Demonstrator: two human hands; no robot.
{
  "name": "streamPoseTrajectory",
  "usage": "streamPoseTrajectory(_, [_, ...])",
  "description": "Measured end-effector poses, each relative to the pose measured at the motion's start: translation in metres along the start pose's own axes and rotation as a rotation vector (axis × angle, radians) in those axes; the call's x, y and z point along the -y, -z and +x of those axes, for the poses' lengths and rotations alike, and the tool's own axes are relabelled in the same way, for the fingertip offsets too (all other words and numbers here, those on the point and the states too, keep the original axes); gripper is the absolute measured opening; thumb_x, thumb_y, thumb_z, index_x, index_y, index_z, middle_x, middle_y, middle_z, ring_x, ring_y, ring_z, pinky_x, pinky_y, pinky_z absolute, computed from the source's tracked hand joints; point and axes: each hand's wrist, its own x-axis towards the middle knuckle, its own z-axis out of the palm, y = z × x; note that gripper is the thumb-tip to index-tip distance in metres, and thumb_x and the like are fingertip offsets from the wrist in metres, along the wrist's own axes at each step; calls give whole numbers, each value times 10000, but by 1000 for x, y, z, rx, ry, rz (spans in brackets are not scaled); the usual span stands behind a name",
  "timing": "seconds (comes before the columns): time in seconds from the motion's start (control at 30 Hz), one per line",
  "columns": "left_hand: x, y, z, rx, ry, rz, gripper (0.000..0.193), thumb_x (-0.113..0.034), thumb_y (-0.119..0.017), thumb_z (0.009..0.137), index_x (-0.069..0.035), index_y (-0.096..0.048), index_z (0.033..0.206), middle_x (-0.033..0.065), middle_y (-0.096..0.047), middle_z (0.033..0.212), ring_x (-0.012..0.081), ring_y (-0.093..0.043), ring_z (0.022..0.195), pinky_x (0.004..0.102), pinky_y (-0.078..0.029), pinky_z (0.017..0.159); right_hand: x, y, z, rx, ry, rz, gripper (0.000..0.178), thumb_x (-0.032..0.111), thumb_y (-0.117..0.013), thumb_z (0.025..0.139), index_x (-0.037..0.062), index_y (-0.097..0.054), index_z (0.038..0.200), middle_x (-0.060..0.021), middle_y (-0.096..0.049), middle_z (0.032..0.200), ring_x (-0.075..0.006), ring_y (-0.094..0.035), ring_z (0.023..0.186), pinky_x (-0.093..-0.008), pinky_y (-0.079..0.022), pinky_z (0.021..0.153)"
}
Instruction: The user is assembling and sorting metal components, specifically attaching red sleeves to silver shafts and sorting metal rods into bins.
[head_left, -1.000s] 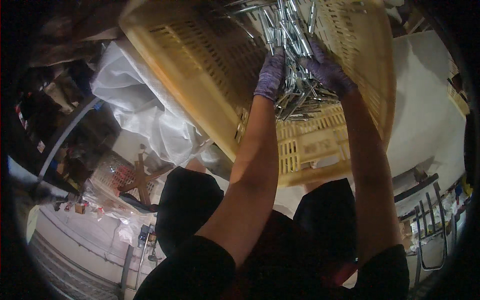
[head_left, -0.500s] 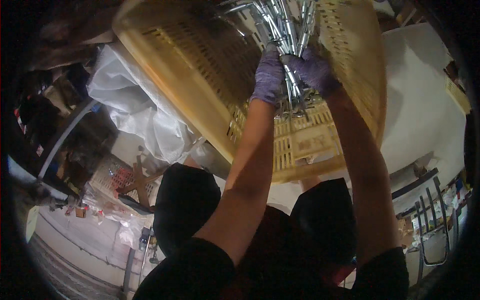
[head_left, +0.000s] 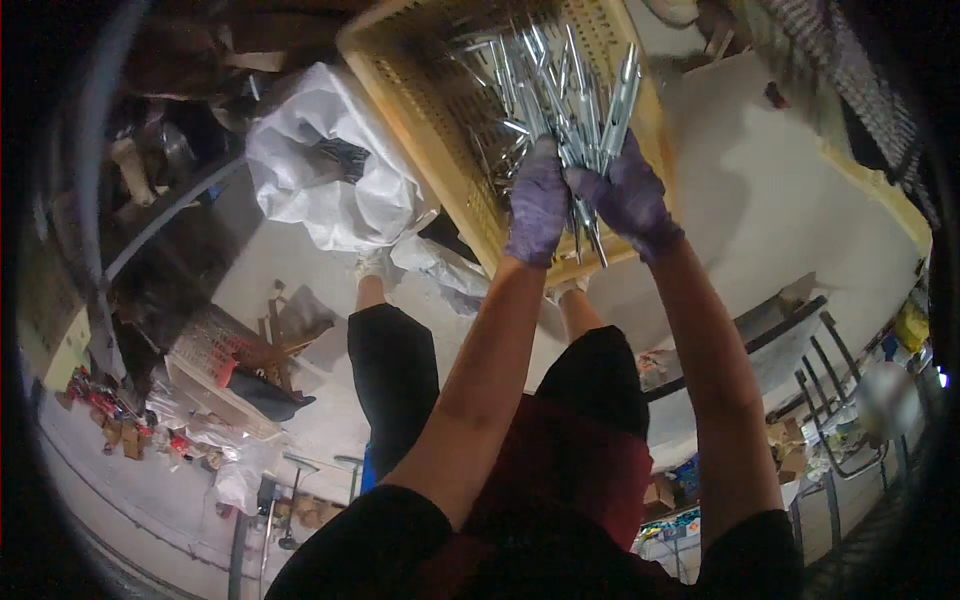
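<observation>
Both hands wear purple gloves. My left hand and my right hand are closed together around a bundle of long shiny metal rods, held upright above a yellow perforated plastic crate. More loose metal rods lie inside the crate. The lower ends of the bundle stick out below my palms.
A white plastic bag lies left of the crate on the pale floor. My knees in dark trousers are below. A red-and-white basket with clutter sits at the left. Metal frames stand at the right.
My hands have gathered the rods into a tight bundle and lifted it off the crate's pile. The view has shifted, so the crate sits further up and to the right.
</observation>
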Motion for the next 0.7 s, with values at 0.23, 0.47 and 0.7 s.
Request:
streamPoseTrajectory(0.23, [-70, 18, -93, 93, -350, 177, 195, -133, -424, 823, -12, -505, 953, 182, -531, 898, 339, -505, 841, 372, -416, 747, 109, -7, -73, -159, -99, 101, 580, 229, -644, 707, 34, -384, 1187, -161, -527, 1045, -336, -514, 963, -359, -406, 836])
streamPoseTrajectory(0.47, [-171, 100, -199, 63, -303, 366, 282, -199, -414, 860, -7, -489, 1053, 200, -534, 970, 340, -514, 888, 363, -424, 778, 260, -50, -109, -19, -99, 253, 374, 131, -553, 783, 45, -459, 1135, -74, -532, 1072, -184, -516, 971, -328, -434, 808])
streamPoseTrajectory(0.7, [-276, 244, -249, -286, -336, -291, 419, -341, -404, 888, 6, -445, 1121, 126, -528, 885, 207, -499, 813, 305, -403, 749, 431, -174, -59, 397, 96, 287, 440, 107, -606, 755, -3, -444, 1149, -87, -550, 1054, -159, -533, 952, -285, -430, 807])
